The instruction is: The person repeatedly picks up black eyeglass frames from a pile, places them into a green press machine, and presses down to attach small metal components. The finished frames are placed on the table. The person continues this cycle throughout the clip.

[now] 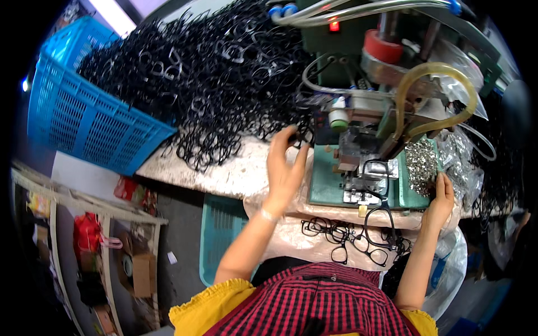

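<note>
One left hand [284, 172]: spread, seemingly empty, by black frames [218, 73] | right hand [439, 204]: grip unclear, by tray [412, 201]

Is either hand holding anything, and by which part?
Cannot tell: the left hand is near the black frame pile, the right hand beside small metal bits; no grip shows clearly.

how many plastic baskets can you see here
2: a blue basket at the far left, beside the heap of black frames, and a teal basket partly hidden by the left forearm. Others may be hidden; a blue patch lower right is unclear.
</note>
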Demonstrator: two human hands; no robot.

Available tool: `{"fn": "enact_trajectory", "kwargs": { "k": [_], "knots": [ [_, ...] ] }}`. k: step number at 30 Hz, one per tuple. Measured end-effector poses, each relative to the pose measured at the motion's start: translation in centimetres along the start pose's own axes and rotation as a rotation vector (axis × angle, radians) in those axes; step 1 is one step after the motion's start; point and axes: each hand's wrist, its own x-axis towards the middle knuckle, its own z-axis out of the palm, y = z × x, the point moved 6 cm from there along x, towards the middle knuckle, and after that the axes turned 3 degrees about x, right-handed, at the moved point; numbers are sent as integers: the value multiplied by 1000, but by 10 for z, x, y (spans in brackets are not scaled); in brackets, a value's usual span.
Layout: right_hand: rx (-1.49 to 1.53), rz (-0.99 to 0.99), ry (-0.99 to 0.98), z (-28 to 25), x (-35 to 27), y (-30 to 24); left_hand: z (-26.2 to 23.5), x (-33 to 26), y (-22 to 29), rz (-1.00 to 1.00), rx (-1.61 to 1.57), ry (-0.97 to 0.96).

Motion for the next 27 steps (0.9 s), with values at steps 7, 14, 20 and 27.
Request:
{"fn": "enact_trajectory", "kwargs": {
  "k": [7, 14, 20, 27],
  "knots": [
    [-91, -147, -211, 67, 0, -7, 53, 32, -33, -81, 262, -343],
    [-263, -146, -307, 84, -14, -22, 58, 44, -26, -47, 381, -320],
    [-562, -383, -162, 4, -36, -39, -4, 29, 5, 207, 289, -74],
    [-483, -371, -305, 30, -61, -81, -8, 77, -58, 947, 1175, -310]
  ]
}}
